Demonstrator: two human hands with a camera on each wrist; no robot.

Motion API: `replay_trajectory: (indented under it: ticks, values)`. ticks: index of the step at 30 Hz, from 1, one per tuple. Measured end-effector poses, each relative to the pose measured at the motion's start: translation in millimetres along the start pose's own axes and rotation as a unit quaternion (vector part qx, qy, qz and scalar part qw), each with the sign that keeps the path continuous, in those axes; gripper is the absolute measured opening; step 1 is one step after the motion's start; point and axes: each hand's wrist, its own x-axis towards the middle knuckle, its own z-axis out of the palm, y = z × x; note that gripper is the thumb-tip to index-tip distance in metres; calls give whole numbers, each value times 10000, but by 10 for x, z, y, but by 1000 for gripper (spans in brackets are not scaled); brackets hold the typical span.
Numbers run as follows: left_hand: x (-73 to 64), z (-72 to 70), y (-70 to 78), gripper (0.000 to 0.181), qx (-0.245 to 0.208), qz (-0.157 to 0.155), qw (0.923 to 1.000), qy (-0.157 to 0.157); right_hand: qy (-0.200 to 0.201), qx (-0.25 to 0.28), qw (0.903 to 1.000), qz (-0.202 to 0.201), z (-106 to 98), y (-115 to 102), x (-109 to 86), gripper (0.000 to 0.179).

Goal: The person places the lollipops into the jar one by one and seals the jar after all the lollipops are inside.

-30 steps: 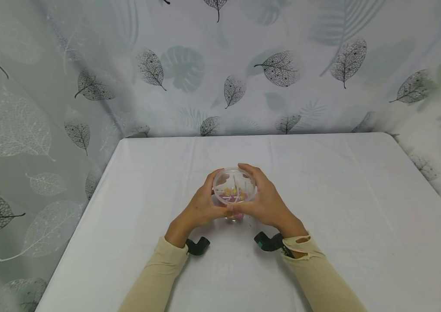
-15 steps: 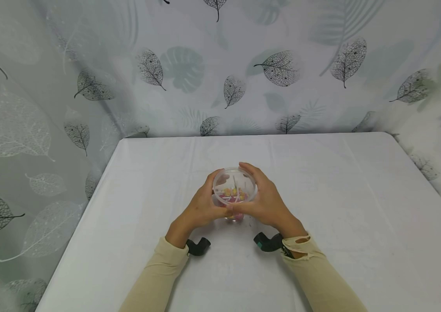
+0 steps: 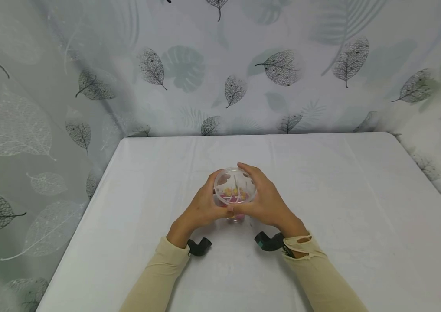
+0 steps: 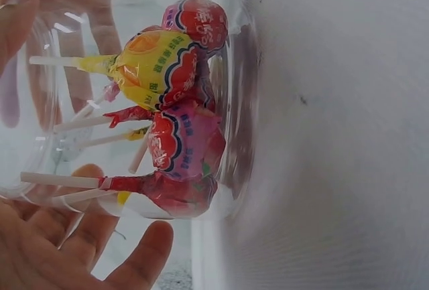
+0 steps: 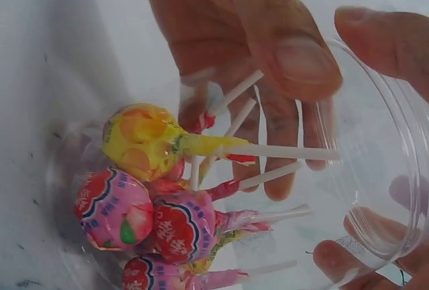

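Observation:
A clear plastic jar [image 3: 234, 169] stands near the middle of the table, its round rim facing up. Several wrapped lollipops lie inside, heads at the bottom and white sticks pointing toward the rim; a yellow lollipop [image 4: 155, 69] shows among red and pink ones. My left hand [image 3: 201, 205] holds the jar's left side, and my right hand [image 3: 265, 199] holds its right side. Both thumbs meet at the near side, while the fingers curve around the wall. In the right wrist view a thumb presses near the rim, beyond the yellow lollipop [image 5: 141, 141]. Whether a lid covers the jar I cannot tell.
A white cloth covers the table [image 3: 321, 195]. Leaf-patterned curtains [image 3: 189, 95] hang behind it and at both sides. Curved black pieces sit under each wrist, one at the left [image 3: 200, 247] and one at the right [image 3: 269, 242].

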Motion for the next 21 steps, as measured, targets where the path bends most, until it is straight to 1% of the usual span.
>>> replay_trajectory:
  ticks: [8,12,16,18,21]
  values:
    - [9,13,-13,102,-18,-25,10000,67,231,-4,9996,187,44,-32,-25,105]
    - [7,5,-11,104,10,-35,10000,32,70,-68,9998,145,13,-56,-11,106]
    - [5,2,0,102,-4,-81,10000,-5,-120,35,9999,19,-32,-51,5,106]
    - [5,3,-1,101,-17,-97,10000,2,-132,44,9999,-17,-47,-41,10,104]
    - [8,9,-4,99,-45,-66,10000,19,-45,30,10000,-21,-56,-37,4,103]
